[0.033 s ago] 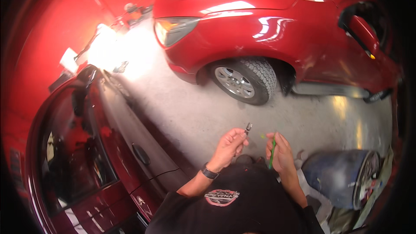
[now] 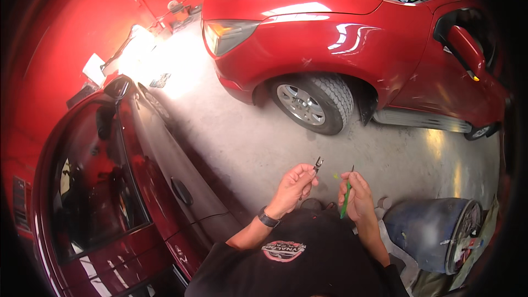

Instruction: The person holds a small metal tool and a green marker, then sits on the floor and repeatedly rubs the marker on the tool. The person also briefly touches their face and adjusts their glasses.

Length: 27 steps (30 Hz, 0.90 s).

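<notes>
In front of my chest, my left hand (image 2: 297,186) pinches a small metal piece (image 2: 318,164) between thumb and fingers. Its upper end splits into two prongs like a fork; the rest of it is hidden in the hand. To its right, my right hand (image 2: 359,193) grips a slim tool with a green handle (image 2: 345,203). A thin dark point sticks up above the fingers, and the handle hangs down along the palm. The hands are apart, and the two held things do not touch. The tool's exact kind is too small to tell.
Ahead stands a red car (image 2: 357,33) with its front wheel (image 2: 311,104) turned. A dark red vehicle (image 2: 165,187) is close on my left. At lower right a blue drum (image 2: 423,231) lies beside me. A very bright light (image 2: 140,55) glares near the red wall (image 2: 66,38).
The view has shifted slightly. The thin point of the green-handled tool now shows above my right fingers. Both hands keep their hold and have hardly moved.
</notes>
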Motion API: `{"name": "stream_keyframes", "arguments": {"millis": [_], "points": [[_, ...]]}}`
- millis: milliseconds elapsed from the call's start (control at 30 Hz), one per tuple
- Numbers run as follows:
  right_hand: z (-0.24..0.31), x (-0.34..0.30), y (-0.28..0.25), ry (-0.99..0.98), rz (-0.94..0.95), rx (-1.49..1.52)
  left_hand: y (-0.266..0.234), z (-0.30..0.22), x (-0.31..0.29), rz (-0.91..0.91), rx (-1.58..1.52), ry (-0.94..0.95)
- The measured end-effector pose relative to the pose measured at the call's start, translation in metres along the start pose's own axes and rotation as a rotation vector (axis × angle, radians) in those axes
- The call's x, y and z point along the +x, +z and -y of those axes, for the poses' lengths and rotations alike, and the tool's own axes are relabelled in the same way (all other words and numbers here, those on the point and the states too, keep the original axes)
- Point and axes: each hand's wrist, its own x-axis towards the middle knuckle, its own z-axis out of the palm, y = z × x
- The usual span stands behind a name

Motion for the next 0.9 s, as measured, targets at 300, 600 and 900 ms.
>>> {"name": "stream_keyframes", "arguments": {"millis": [300, 600, 900], "points": [[0.030, -0.002, 0.006, -0.273, 0.177, -0.580, 0.029, -0.003, -0.005, -0.065, 0.080, 0.130], [0.027, -0.015, -0.057, -0.549, 0.110, -0.800, 0.072, 0.054, 0.011, -0.016, 0.281, 0.208], [0.019, -0.020, -0.123, -0.941, 0.006, -1.147, 0.103, 0.116, 0.016, -0.027, 0.372, 0.249]]}}
